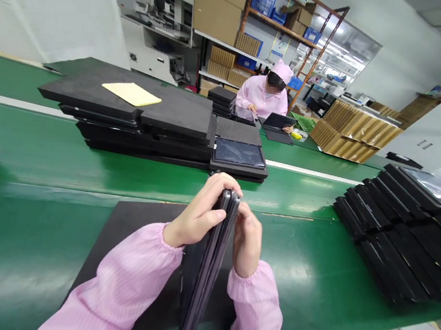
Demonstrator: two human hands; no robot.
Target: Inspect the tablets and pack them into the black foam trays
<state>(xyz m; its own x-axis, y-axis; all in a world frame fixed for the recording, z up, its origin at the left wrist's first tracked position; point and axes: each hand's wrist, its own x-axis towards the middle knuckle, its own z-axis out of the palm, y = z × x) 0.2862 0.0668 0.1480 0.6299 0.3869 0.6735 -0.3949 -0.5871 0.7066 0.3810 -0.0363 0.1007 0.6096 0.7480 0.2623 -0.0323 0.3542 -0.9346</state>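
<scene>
Two thin dark tablets (211, 264) stand on edge, side by side, with their narrow grey edges turned towards me. Beneath them lies a black foam mat (120, 244) on the green work surface. My left hand (202, 212) grips the pair from the left, its thumb against the near edge and its fingers reaching over the top. From the other side my right hand (248, 239) presses its fingers to the right face near the top corner. Part of the right fingers is hidden behind the tablets.
Black foam trays (145, 139) form a stack ahead, with a yellow paper (131, 93) on top. One tray beside it holds a tablet (239, 153). More stacked trays (406, 233) stand at right. Across the bench, a person (268, 91) in pink handles tablets near cardboard dividers (353, 131).
</scene>
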